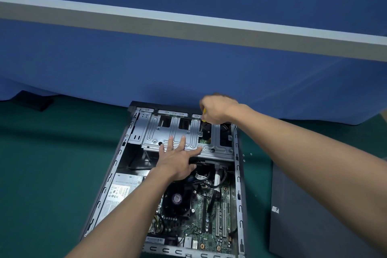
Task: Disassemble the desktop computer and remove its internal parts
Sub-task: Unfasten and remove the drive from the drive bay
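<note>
The computer case [237,174] is made of dark grey painted sheet metal, matt in finish. Inside the case, at its far end, the drive cage [188,132] is formed of bare stamped metal, smooth and dully shining. Along the case's left wall, the power supply [123,192] is clad in pale grey metal and pasted with paper labels. On the case's floor, the motherboard [209,226] is made of matt green board; black plastic is used for the fan [169,205] and white plastic for the slots [217,222]. At the case's far right corner, yellow plastic is seen on the screwdriver [203,111]. Right of the case, the side panel [303,216] is finished in matt dark grey. Under the case a matt green mat [52,163] is laid; behind the case, blue cloth [188,69] is hung.
</note>
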